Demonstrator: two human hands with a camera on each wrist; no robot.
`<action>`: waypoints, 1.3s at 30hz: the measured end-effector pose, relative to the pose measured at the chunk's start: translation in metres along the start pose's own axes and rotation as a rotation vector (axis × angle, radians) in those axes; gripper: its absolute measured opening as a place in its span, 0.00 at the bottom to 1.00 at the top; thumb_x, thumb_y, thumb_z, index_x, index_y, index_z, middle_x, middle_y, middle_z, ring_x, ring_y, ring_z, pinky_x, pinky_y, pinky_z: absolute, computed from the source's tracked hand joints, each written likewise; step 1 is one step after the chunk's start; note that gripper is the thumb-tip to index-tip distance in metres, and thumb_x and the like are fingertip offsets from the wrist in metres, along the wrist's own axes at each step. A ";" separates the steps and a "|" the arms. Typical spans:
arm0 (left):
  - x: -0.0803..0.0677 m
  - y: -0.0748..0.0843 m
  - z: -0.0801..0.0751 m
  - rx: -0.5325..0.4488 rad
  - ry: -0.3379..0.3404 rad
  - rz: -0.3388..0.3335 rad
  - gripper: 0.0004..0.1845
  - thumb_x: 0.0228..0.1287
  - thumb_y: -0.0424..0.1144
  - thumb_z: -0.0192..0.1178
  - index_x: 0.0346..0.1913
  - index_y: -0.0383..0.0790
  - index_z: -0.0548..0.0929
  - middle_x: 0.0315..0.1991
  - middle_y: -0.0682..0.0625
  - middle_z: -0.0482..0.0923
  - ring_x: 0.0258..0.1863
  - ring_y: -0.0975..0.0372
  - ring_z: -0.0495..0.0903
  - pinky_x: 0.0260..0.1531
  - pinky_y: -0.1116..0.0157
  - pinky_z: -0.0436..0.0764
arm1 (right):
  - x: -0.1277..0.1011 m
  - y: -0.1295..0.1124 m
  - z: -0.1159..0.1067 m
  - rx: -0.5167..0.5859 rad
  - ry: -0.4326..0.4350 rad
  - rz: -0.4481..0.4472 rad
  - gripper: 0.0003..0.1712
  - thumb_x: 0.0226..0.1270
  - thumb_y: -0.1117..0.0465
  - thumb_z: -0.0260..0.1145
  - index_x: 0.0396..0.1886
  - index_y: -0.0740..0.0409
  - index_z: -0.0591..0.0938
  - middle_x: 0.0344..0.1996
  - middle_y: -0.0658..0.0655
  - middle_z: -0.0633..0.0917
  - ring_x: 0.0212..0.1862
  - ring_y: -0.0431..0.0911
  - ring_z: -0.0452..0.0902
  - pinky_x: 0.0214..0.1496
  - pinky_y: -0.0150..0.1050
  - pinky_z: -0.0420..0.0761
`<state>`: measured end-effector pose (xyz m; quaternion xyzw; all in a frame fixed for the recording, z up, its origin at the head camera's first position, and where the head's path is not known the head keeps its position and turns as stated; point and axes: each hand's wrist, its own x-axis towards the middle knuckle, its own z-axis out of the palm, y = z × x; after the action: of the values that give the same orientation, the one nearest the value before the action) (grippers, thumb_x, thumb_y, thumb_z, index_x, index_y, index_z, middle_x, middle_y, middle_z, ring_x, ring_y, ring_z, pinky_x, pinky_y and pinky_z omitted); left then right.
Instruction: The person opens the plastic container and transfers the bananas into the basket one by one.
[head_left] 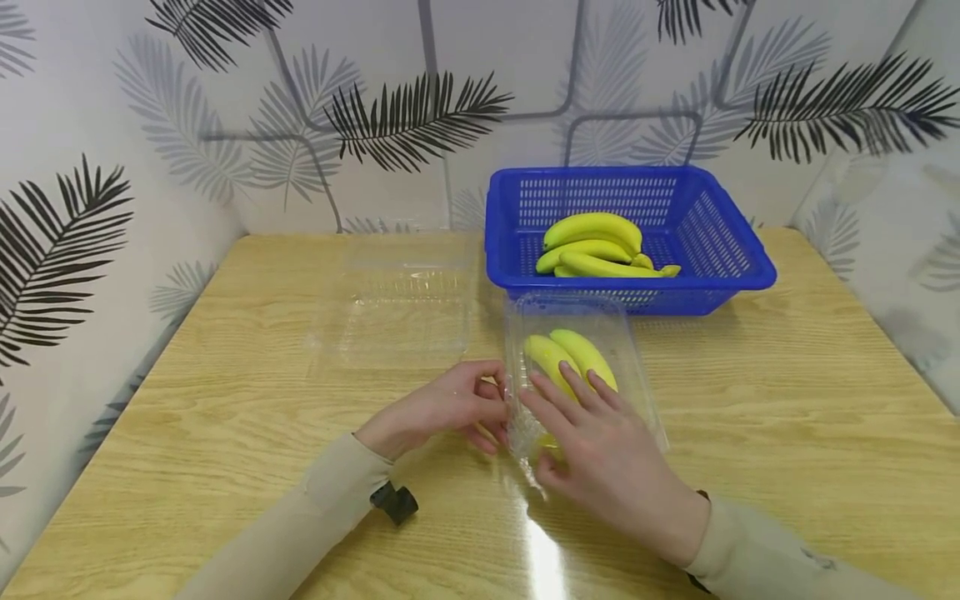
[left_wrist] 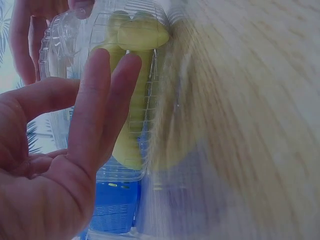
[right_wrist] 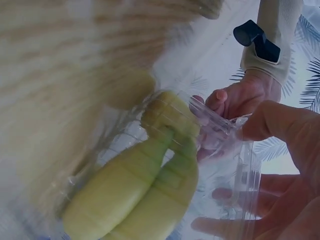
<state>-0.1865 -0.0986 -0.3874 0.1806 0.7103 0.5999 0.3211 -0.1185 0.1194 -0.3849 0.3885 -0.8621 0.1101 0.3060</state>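
A clear plastic clamshell box (head_left: 637, 375) lies on the wooden table (head_left: 787, 417) with two yellow-green bananas (head_left: 570, 354) inside. My right hand (head_left: 573, 417) rests flat on its lid, fingers straight over the bananas and thumb at the near end. My left hand (head_left: 491, 408) touches the box's left edge; in the left wrist view its straight fingers (left_wrist: 107, 95) lie against the ribbed side wall next to the bananas (left_wrist: 132, 35). The right wrist view shows the bananas (right_wrist: 135, 190) through the plastic, with my right hand (right_wrist: 280, 165) and left hand (right_wrist: 240, 100) at the box's end.
A blue perforated basket (head_left: 738, 279) with a bunch of bananas (head_left: 592, 246) stands just behind the box. An empty clear plastic box (head_left: 405, 308) lies to the left of the basket. Patterned walls close in the table at the back and sides.
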 end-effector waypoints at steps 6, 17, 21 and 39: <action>0.001 -0.001 0.000 -0.017 -0.011 -0.001 0.04 0.63 0.26 0.55 0.37 0.31 0.71 0.30 0.41 0.82 0.28 0.56 0.84 0.32 0.57 0.87 | 0.004 -0.002 -0.001 -0.024 -0.004 0.037 0.36 0.47 0.55 0.70 0.59 0.60 0.79 0.56 0.59 0.82 0.55 0.61 0.79 0.54 0.55 0.81; 0.001 -0.003 0.000 -0.033 -0.019 -0.011 0.02 0.66 0.27 0.56 0.35 0.32 0.74 0.29 0.43 0.81 0.29 0.56 0.84 0.35 0.56 0.87 | 0.006 0.004 -0.003 -0.093 -0.020 -0.125 0.34 0.48 0.58 0.67 0.61 0.53 0.80 0.57 0.57 0.82 0.44 0.62 0.84 0.11 0.39 0.77; 0.001 -0.005 0.001 -0.039 -0.029 -0.016 0.03 0.68 0.27 0.56 0.36 0.32 0.74 0.31 0.41 0.82 0.31 0.55 0.85 0.37 0.56 0.87 | 0.004 0.004 -0.004 -0.170 -0.062 -0.248 0.29 0.50 0.63 0.60 0.56 0.51 0.83 0.62 0.56 0.78 0.44 0.64 0.83 0.10 0.38 0.76; 0.002 -0.007 -0.007 -0.046 -0.051 -0.057 0.03 0.66 0.28 0.54 0.34 0.32 0.73 0.27 0.42 0.80 0.28 0.56 0.84 0.35 0.59 0.87 | 0.007 -0.004 -0.026 0.028 0.148 -0.149 0.23 0.61 0.59 0.52 0.51 0.54 0.86 0.52 0.55 0.85 0.39 0.55 0.86 0.08 0.30 0.67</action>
<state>-0.1918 -0.1036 -0.3944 0.1681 0.6929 0.6018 0.3599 -0.1079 0.1236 -0.3602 0.4466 -0.8042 0.1275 0.3709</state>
